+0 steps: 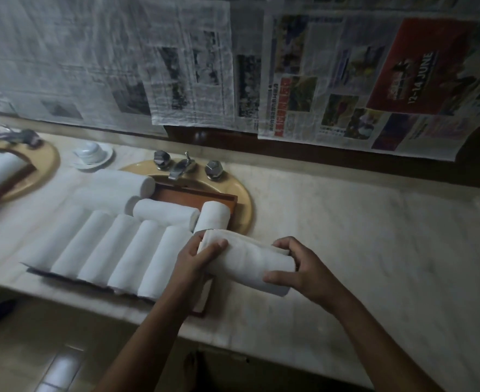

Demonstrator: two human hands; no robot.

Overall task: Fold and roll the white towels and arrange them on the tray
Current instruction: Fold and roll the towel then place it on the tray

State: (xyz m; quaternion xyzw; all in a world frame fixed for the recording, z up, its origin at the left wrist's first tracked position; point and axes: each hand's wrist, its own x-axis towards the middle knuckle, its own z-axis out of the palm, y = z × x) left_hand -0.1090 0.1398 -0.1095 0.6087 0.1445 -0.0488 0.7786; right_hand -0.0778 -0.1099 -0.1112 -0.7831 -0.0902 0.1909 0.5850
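A rolled white towel lies across the counter just right of the wooden tray. My left hand grips its left end, thumb on top. My right hand grips its right end, fingers curled over the roll. Several rolled white towels lie side by side in a row on the tray, to the left of my hands. Behind them more rolls lie crosswise, and one short roll stands near the tray's far right corner.
The tray spans a tan sink basin with a chrome tap. A white cup on a saucer sits at the back left. Another basin is at far left. Newspaper covers the wall. Bare marble counter extends right.
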